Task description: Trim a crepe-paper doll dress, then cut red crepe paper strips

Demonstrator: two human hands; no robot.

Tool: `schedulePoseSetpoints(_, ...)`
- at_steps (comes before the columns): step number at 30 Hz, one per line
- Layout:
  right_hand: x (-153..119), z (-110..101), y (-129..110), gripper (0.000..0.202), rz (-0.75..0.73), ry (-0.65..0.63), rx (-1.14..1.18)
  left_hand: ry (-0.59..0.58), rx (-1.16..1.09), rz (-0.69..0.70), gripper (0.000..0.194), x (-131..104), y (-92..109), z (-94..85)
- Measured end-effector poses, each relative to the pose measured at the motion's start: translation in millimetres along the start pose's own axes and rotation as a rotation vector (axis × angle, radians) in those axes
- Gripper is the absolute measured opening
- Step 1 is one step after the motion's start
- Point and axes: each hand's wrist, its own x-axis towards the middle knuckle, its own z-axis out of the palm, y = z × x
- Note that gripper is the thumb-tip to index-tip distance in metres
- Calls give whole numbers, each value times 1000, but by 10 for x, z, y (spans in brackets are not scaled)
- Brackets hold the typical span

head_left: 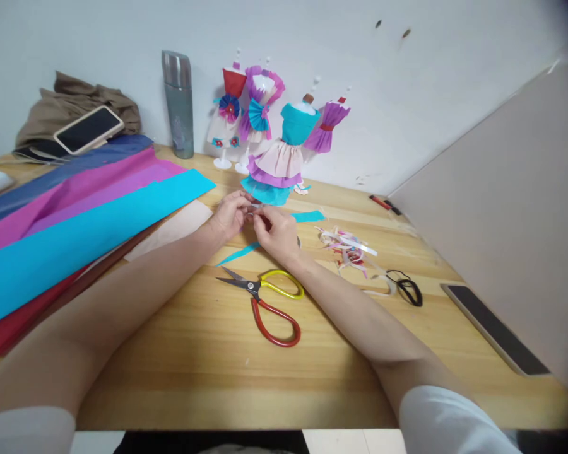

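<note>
My left hand (233,216) and my right hand (278,234) meet at the middle of the table, fingers pinched close together. Something small and pale shows between the fingertips, too small to name. Just behind them stands a mini dress form (291,154) in a turquoise top and a tiered skirt of cream, purple and turquoise. One turquoise strip (239,254) lies below my hands, and another turquoise piece (308,216) is to their right. Nearer to me, scissors (253,287) with one yellow and one red handle rest with blades parted.
Coloured paper sheets (123,217) cover the left side. Behind are a phone (89,129) on brown cloth (99,94), a flask (178,110) and several dressed forms (227,113). To the right are scraps (348,247), black hair ties (409,291) and a dark flat device (495,328) beside a panel.
</note>
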Motion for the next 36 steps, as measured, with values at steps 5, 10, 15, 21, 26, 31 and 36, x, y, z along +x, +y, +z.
schedulePoseSetpoints(5,-22,-5,21,14,4,-7,-28,-25,-28,-14,10,-15,7,-1)
schedulePoseSetpoints(10,85,-99,23,20,-148,88,-333,4,-41,-90,11,-35,24,18)
schedulePoseSetpoints(15,266,-165,-37,27,-124,92,-477,25,-76,-99,26,-43,33,27)
schedulePoseSetpoints(21,318,-161,-30,29,-60,121,-431,24,-41,-117,42,-34,39,32)
schedulePoseSetpoints(26,330,-205,-45,14,82,206,-168,37,-45,-124,41,-36,42,50)
schedulePoseSetpoints(31,356,-170,-38,6,164,259,64,35,-24,-100,46,-54,37,61)
schedulePoseSetpoints(36,371,-121,-12,7,244,263,131,-39,19,-40,31,-97,33,85)
